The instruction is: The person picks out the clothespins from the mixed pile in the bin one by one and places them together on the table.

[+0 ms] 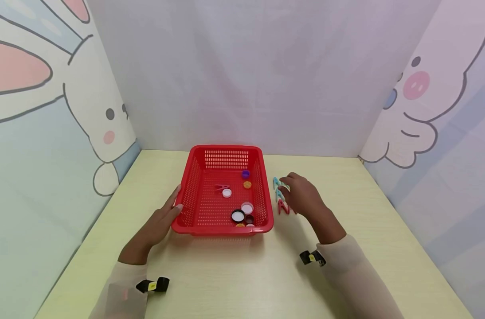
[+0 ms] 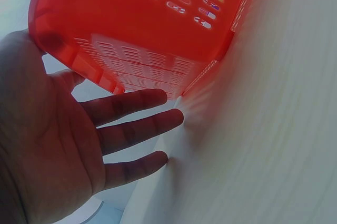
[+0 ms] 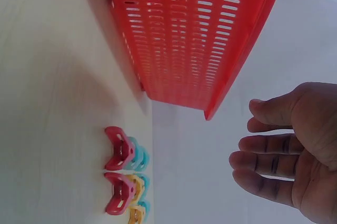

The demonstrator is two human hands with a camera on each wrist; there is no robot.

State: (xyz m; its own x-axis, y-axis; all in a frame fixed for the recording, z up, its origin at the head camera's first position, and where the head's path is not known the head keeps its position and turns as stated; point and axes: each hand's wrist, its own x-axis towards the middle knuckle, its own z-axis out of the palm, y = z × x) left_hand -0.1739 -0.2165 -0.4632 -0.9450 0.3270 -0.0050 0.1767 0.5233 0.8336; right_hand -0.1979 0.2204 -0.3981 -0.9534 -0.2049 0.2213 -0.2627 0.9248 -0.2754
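A red plastic basket (image 1: 222,231) stands on the table. My left hand (image 1: 161,221) rests against its left rim, thumb on the edge and the other fingers (image 2: 139,132) extended beside the wall. On the right, my right hand (image 1: 304,195) hovers over a group of small clothespins, its fingers loosely bent with nothing between them. Red clothespins (image 3: 120,148) stand nearest in the right wrist view, with blue clothespins (image 3: 138,155) and yellow clothespins (image 3: 138,214) behind. My right hand partly covers this group in the head view.
Inside the basket lie a pinkish-red clothespin (image 1: 221,187), a white cap (image 1: 226,193), a purple cap (image 1: 245,174), an orange cap (image 1: 247,184), a black-rimmed lid (image 1: 237,215) and other caps. A pale back wall (image 1: 242,79) and cartoon-printed side walls enclose the table (image 1: 226,279).
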